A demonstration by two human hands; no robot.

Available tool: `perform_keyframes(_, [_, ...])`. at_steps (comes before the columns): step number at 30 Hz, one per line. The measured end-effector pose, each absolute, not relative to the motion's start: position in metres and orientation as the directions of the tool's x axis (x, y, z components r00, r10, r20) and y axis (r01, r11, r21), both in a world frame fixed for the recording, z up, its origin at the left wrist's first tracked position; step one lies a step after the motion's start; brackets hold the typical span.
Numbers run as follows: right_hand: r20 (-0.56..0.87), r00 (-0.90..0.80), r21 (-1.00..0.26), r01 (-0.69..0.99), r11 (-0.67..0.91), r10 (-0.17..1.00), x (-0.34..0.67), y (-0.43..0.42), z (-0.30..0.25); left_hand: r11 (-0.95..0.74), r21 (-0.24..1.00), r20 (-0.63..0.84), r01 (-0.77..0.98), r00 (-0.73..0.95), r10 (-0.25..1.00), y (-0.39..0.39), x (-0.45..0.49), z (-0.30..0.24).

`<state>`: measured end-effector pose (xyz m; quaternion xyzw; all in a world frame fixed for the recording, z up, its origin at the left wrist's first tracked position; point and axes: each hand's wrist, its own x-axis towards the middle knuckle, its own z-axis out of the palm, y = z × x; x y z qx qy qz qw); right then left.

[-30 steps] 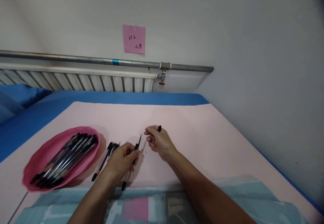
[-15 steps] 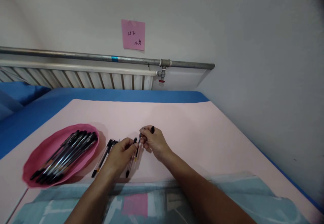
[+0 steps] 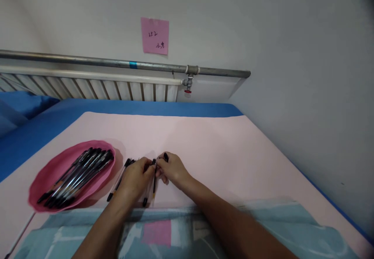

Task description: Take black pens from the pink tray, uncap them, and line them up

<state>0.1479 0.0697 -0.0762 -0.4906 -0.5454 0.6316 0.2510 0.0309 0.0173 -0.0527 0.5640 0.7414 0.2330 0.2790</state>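
Pinching a clear pen barrel [image 3: 145,201] between the thumb and fingers of the left hand [image 3: 140,172], and slanting it down toward the near edge of the pink sheet [image 3: 219,153]. Grasping a thin dark refill [image 3: 154,185] at its upper part with the fingertips of the right hand [image 3: 173,169], and pointing its yellowish end downward, just beside the barrel. Bringing both sets of fingertips close together, and hiding the upper tip of the refill from sight. Also holding a black cap [image 3: 166,157] in the right hand, poking up above the fingers. Lying just left of the left hand, partly covered by it: a few more pens [image 3: 118,185]. Resting farther left on the sheet: a pink bowl [image 3: 60,163], holding a bundle of black-ended pens [image 3: 77,175]. Spreading along the near side: a blue-green patterned cloth [image 3: 274,220]. Running along the wall [image 3: 292,56] behind: a metal pipe [image 3: 87,61] above a white radiator [image 3: 134,91]. Sticking to the wall above the pipe: a pink note [image 3: 155,36].
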Motion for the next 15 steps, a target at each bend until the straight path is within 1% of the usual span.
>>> perform_keyframes(6, [-0.371, -0.406, -0.922, 0.271, -0.277, 0.835, 0.146, 0.068, -0.077, 0.307, 0.61, -0.133, 0.73, -0.288, 0.948, 0.016, 0.017, -0.048])
perform_keyframes(9, [-0.368, -0.407, -0.921, 0.282, -0.268, 0.836, 0.146, 0.067, -0.078, 0.326, 0.617, -0.139, 0.716, -0.309, 0.941, 0.015, 0.011, -0.043])
perform_keyframes(15, [-0.352, -0.473, -0.91, 0.374, -0.177, 0.808, 0.154, 0.06, -0.076, 0.346, 0.632, -0.122, 0.693, -0.351, 0.928, 0.015, 0.0, -0.044])
